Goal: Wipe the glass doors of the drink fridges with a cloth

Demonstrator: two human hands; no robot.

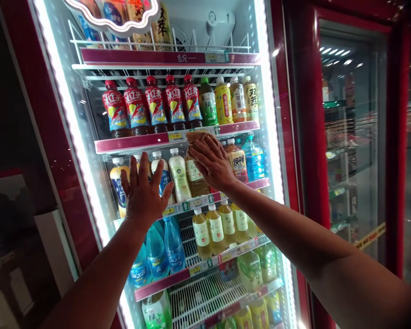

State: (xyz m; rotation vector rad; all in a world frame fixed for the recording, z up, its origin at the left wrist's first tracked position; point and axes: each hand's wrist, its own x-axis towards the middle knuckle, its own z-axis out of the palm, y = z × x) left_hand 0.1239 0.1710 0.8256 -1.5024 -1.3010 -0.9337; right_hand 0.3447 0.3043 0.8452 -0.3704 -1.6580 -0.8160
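My right hand (210, 160) presses a brown cloth (195, 137) at the height of the second shelf's front strip, its fingers lying over the cloth. My left hand (146, 189) is spread, holding nothing, in front of the milky-drink bottles on the third shelf. Both palms face the glass door (99, 183) of a lit drinks fridge and seem to rest on it. Beyond the right hand and cloth, part of the shelf strip and several bottles are hidden. Just above the cloth stands a green-capped tea bottle (208, 103).
Red-labelled bottles (154, 105) stand in a row on the second shelf. Lower down are blue bottles (156, 251) and pale yellow bottles (215, 230). A glowing sign (123, 29) hangs at the top. To the right is another red-framed fridge (324, 137).
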